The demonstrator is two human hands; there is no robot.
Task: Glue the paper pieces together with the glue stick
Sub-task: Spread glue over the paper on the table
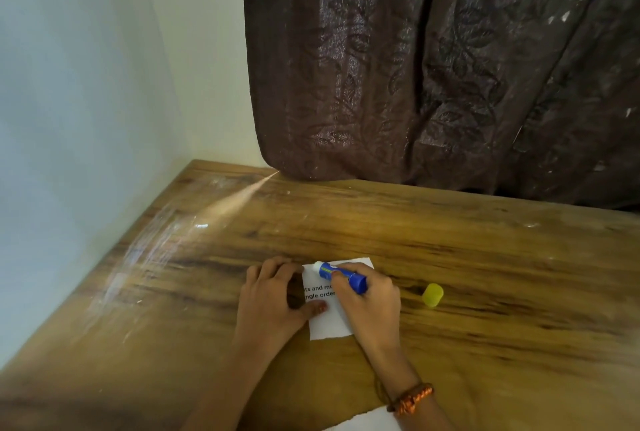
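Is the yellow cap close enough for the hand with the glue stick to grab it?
Probably yes. The yellow cap lies on bare table just beside the right hand, with nothing between them. But that hand grips the glue stick, so it would need to free some fingers first.

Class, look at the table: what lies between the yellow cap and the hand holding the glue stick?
Nothing: in the head view, only bare wooden table separates the yellow cap from the right hand.
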